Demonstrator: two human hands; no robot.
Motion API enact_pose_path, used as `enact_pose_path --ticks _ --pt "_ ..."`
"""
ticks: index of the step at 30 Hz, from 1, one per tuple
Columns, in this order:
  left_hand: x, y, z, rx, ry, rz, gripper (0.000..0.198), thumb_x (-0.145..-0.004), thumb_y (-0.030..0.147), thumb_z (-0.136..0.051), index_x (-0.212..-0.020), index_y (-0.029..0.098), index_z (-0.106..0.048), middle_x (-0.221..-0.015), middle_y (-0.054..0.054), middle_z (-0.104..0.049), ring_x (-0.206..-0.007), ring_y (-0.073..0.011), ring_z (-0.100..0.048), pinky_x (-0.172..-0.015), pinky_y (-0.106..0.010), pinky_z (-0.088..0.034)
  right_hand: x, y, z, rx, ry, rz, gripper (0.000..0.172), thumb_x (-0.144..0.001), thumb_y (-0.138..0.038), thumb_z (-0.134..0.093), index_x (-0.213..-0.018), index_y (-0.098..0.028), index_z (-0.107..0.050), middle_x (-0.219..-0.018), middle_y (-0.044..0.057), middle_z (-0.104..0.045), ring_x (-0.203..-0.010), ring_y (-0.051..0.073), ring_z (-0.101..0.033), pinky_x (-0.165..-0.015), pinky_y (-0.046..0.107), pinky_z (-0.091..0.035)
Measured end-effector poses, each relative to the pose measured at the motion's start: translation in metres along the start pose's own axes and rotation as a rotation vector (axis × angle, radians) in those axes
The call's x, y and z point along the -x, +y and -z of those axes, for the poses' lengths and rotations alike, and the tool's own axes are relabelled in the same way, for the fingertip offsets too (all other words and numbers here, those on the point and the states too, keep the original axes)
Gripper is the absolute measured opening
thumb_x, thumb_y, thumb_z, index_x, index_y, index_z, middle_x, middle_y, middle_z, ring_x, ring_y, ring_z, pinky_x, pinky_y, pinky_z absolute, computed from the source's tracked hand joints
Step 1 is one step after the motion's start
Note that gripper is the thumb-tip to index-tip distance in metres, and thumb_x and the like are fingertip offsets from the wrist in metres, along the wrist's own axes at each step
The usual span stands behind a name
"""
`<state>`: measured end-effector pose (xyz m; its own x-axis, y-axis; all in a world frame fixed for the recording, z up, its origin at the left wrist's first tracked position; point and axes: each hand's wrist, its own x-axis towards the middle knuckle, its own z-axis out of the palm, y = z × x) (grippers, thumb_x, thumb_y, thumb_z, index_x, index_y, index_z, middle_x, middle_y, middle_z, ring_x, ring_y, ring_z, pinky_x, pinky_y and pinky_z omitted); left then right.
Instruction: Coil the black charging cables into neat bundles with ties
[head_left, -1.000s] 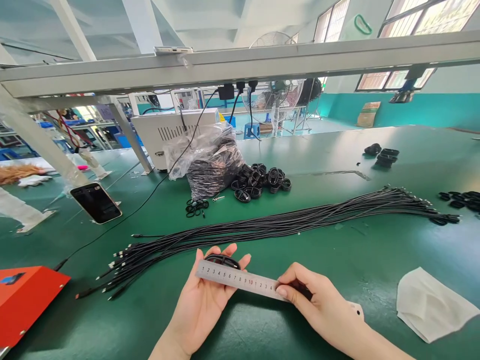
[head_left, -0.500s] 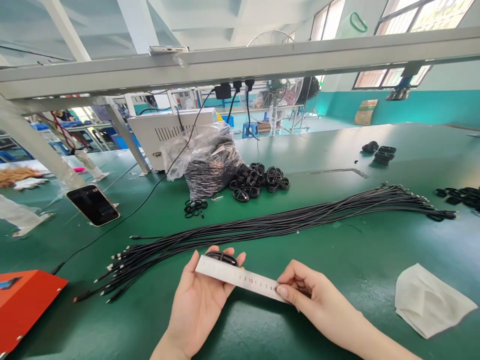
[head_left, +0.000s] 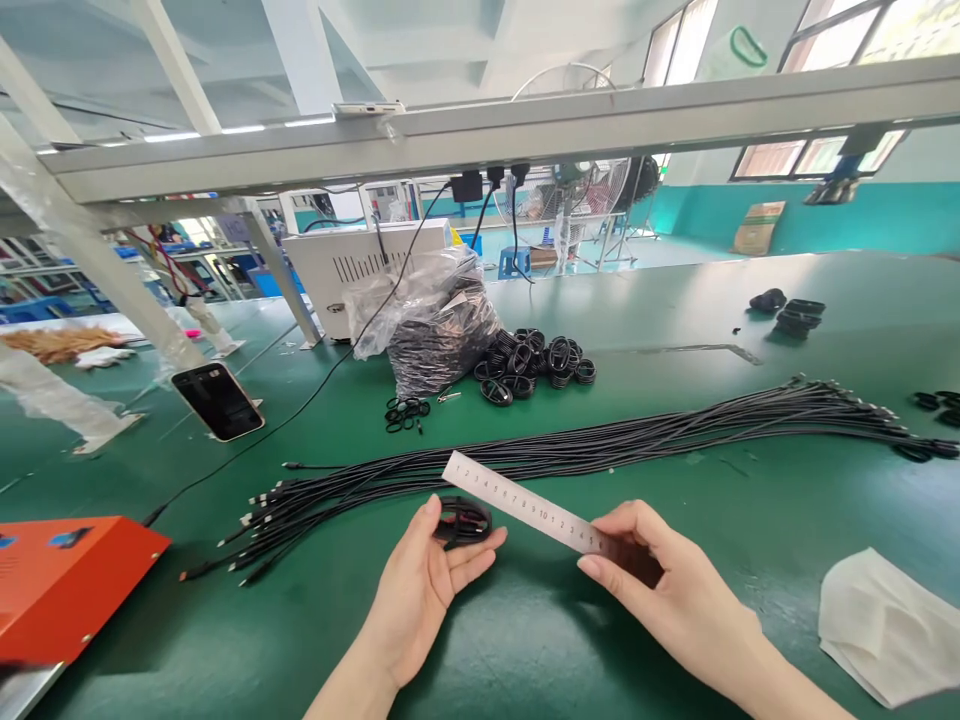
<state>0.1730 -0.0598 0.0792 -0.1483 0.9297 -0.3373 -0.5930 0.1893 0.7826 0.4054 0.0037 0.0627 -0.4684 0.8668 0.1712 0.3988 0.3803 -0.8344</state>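
A small coiled black cable (head_left: 463, 522) rests against the fingers of my left hand (head_left: 427, 585), its thumb bent along the coil's near side. My right hand (head_left: 660, 580) pinches the right end of a metal ruler (head_left: 517, 500) between thumb and fingers. The ruler tilts up to the left, its numbered face toward me. Its free end is just above the coil and apart from it. Beyond both hands, a long bundle of straight black cables (head_left: 570, 455) with plug ends lies across the green table (head_left: 540, 640).
Coiled cables (head_left: 525, 365) sit beside a clear plastic bag (head_left: 442, 340) of dark items. A phone (head_left: 217, 400) leans at the left, above an orange-red machine (head_left: 82, 580). A white cloth (head_left: 885, 625) lies at the right. A metal beam (head_left: 480, 150) spans the table.
The ruler has lifted off the coil and swung up, so its numbers now show from the low end. The coil has come into fuller sight on my left fingers. The whole view shifted slightly.
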Motion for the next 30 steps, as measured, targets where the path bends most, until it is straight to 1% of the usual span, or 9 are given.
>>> enact_pose_path --ticks 2,5,8,13,19,25,30 --pt "-0.0030 -0.0006 0.0030 0.040 -0.017 -0.016 0.038 -0.094 0.044 -0.045 -0.117 0.016 -0.056 -0.117 -0.014 -0.067 -0.105 -0.0317 -0.067 -0.091 -0.039 -0.054 -0.0012 0.0037 0.0017 0.125 0.021 0.140 0.013 -0.089 -0.036 -0.055 -0.091 -0.024 -0.051 -0.073 0.000 -0.058 -0.060 0.015 -0.054 -0.054 0.025 -0.045" --pt "-0.0059 -0.0017 0.0069 0.088 -0.020 -0.037 0.038 -0.095 0.042 -0.043 -0.123 0.019 -0.053 -0.113 -0.012 -0.069 -0.100 -0.0272 -0.069 -0.092 -0.041 -0.054 -0.0024 0.0071 0.0033 0.296 0.032 0.347 0.009 -0.090 -0.032 -0.054 -0.089 -0.023 -0.053 -0.074 0.002 -0.057 -0.060 0.015 -0.055 -0.053 0.026 -0.044" --pt "-0.0053 -0.0019 0.0068 0.095 -0.048 -0.028 0.037 -0.095 0.039 -0.043 -0.124 0.019 -0.052 -0.110 -0.013 -0.070 -0.099 -0.0258 -0.069 -0.094 -0.042 -0.052 -0.0030 0.0067 0.0030 0.379 0.043 0.437 0.008 -0.089 -0.030 -0.055 -0.088 -0.022 -0.054 -0.074 0.002 -0.059 -0.060 0.015 -0.056 -0.052 0.026 -0.044" --pt "-0.0023 -0.0022 0.0039 0.080 -0.058 0.003 0.035 -0.095 0.039 -0.045 -0.120 0.017 -0.055 -0.114 -0.014 -0.069 -0.104 -0.0284 -0.067 -0.095 -0.044 -0.051 -0.0037 0.0055 0.0016 0.406 0.037 0.428 0.010 -0.090 -0.031 -0.055 -0.086 -0.022 -0.055 -0.077 0.004 -0.064 -0.062 0.016 -0.059 -0.054 0.027 -0.045" --pt "-0.0014 -0.0002 0.0015 0.076 -0.046 0.033 0.035 -0.094 0.040 -0.045 -0.115 0.015 -0.058 -0.116 -0.014 -0.069 -0.100 -0.0264 -0.069 -0.093 -0.042 -0.053 -0.0049 0.0077 0.0018 0.395 0.046 0.426 0.010 -0.090 -0.031 -0.056 -0.088 -0.022 -0.059 -0.080 0.005 -0.065 -0.065 0.016 -0.059 -0.056 0.027 -0.045" --pt "-0.0007 0.0034 0.0006 0.079 -0.011 0.070 0.032 -0.095 0.036 -0.044 -0.114 0.014 -0.059 -0.110 -0.014 -0.071 -0.095 -0.0249 -0.070 -0.089 -0.040 -0.056 -0.0062 0.0093 0.0018 0.435 0.025 0.427 0.012 -0.091 -0.031 -0.055 -0.088 -0.021 -0.057 -0.082 0.006 -0.064 -0.066 0.017 -0.059 -0.056 0.027 -0.046" --pt "-0.0030 0.0025 0.0039 0.083 -0.022 0.072 0.033 -0.095 0.035 -0.046 -0.115 0.012 -0.060 -0.112 -0.016 -0.071 -0.095 -0.0256 -0.071 -0.088 -0.040 -0.056 -0.0050 0.0076 0.0010 0.398 0.040 0.390 0.010 -0.091 -0.031 -0.054 -0.089 -0.021 -0.057 -0.082 0.005 -0.064 -0.068 0.017 -0.060 -0.058 0.027 -0.047"
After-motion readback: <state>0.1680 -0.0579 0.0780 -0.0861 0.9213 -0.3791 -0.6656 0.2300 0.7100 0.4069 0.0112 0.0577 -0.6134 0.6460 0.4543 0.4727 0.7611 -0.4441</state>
